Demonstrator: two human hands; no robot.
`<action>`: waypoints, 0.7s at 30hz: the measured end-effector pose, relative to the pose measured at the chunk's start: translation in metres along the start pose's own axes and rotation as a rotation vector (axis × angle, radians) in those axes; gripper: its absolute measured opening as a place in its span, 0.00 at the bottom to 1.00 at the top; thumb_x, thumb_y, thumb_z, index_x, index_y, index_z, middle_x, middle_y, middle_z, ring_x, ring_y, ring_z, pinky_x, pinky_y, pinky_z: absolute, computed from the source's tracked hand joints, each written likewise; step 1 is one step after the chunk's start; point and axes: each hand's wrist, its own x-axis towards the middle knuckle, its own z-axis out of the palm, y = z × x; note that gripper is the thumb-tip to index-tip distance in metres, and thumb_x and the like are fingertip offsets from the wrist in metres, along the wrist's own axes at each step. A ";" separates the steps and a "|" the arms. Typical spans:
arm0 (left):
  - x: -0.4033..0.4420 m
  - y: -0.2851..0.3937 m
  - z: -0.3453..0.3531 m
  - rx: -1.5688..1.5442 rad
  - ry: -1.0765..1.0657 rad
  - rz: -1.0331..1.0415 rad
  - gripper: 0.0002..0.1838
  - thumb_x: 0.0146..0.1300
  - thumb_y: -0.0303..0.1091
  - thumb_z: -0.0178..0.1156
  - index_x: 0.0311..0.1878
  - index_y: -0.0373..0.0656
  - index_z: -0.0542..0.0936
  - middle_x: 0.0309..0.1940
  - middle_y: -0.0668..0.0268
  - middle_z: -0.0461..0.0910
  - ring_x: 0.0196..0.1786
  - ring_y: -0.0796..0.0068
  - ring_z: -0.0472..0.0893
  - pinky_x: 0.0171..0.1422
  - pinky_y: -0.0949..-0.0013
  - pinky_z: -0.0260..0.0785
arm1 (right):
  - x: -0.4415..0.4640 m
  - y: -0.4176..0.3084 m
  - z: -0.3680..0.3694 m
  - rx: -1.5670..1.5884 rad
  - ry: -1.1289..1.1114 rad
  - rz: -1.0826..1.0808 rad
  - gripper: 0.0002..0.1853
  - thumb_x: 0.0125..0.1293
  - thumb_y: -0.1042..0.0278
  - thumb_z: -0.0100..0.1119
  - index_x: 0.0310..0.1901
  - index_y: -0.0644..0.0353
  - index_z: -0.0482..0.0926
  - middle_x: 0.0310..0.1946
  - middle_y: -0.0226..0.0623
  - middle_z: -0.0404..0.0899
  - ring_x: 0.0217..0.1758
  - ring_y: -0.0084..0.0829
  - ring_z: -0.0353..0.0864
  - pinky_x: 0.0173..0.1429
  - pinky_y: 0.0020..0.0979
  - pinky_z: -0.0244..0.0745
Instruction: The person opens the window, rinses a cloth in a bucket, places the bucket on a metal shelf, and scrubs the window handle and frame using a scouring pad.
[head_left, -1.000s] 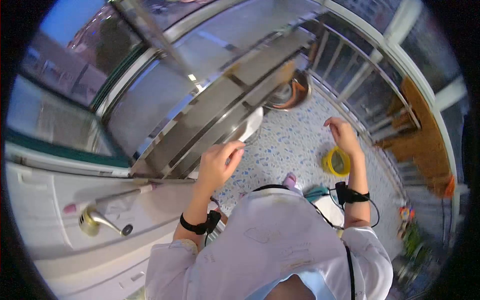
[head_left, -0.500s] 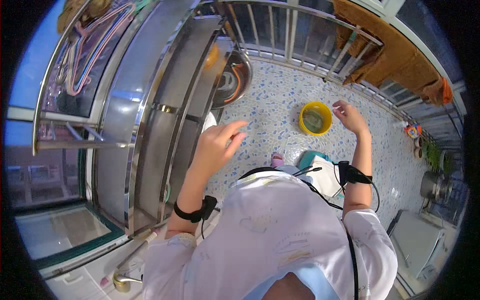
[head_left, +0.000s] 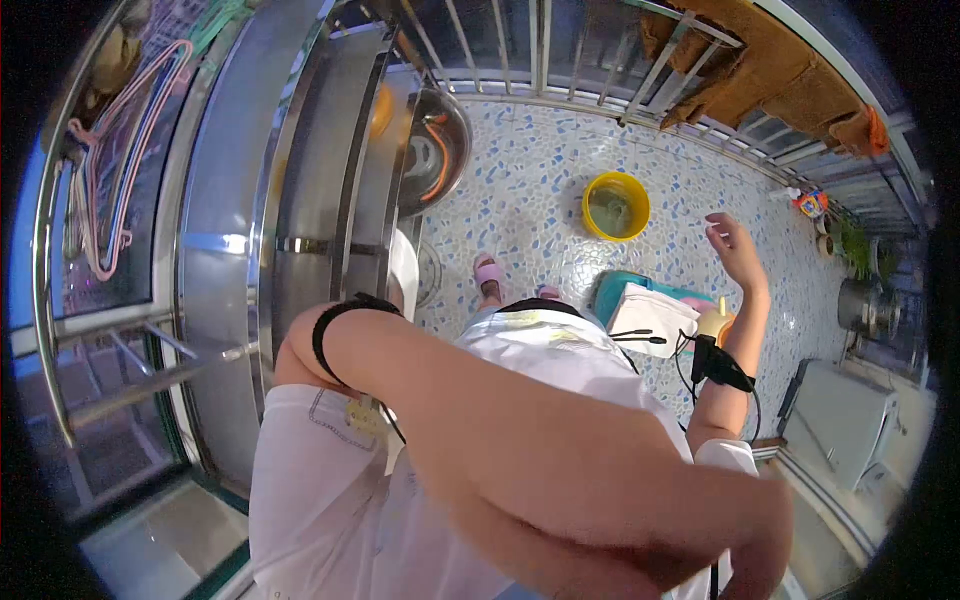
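My left hand (head_left: 745,525) is raised close to the camera, with the forearm laid across my chest. It is blurred and its fingers are mostly hidden, so its grip does not show. My right hand (head_left: 738,255) hangs in the air to the right of a yellow bucket (head_left: 586,212), fingers loosely curved and nothing held. Murky water with something pale in it fills part of the bucket. Nearer my feet, a white cloth (head_left: 650,318) lies over a teal object (head_left: 610,290) on the floor.
A metal shelf rack (head_left: 310,190) runs along the left, with a shiny basin (head_left: 455,145) beside it. Hangers (head_left: 120,170) hang at upper left. Brown towels (head_left: 790,85) drape over the railing. A white appliance (head_left: 840,415) stands at lower right.
My left hand has swung from the left side inward across my chest, up close to the camera. My right hand has shifted slightly right and down in view. The view has turned a little.
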 end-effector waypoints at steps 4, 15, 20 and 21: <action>-0.026 0.038 0.002 -0.268 -0.153 -0.172 0.24 0.67 0.46 0.58 0.52 0.31 0.70 0.38 0.62 0.77 0.22 0.83 0.73 0.22 0.80 0.64 | -0.006 -0.034 0.005 -0.030 0.082 0.019 0.15 0.67 0.63 0.57 0.52 0.60 0.76 0.38 0.46 0.82 0.39 0.36 0.83 0.43 0.34 0.77; -0.032 0.158 -0.049 0.014 -0.537 -0.695 0.19 0.65 0.43 0.62 0.44 0.35 0.70 0.24 0.66 0.70 0.24 0.70 0.71 0.27 0.69 0.64 | -0.011 -0.131 0.037 0.031 0.145 0.168 0.15 0.69 0.65 0.55 0.54 0.61 0.75 0.40 0.44 0.82 0.42 0.36 0.82 0.46 0.35 0.78; -0.089 0.056 -0.067 -0.222 -0.395 0.496 0.25 0.65 0.40 0.62 0.55 0.29 0.67 0.35 0.55 0.75 0.29 0.64 0.76 0.30 0.68 0.69 | -0.036 -0.123 0.041 0.037 0.156 0.280 0.15 0.69 0.66 0.56 0.54 0.61 0.75 0.39 0.43 0.81 0.42 0.36 0.83 0.46 0.35 0.78; -0.086 0.045 -0.070 -0.183 -0.375 0.852 0.31 0.65 0.38 0.63 0.62 0.26 0.63 0.45 0.48 0.78 0.33 0.60 0.80 0.33 0.66 0.72 | -0.042 -0.117 0.042 0.062 0.180 0.283 0.15 0.69 0.66 0.56 0.54 0.61 0.75 0.39 0.43 0.81 0.42 0.35 0.83 0.45 0.34 0.78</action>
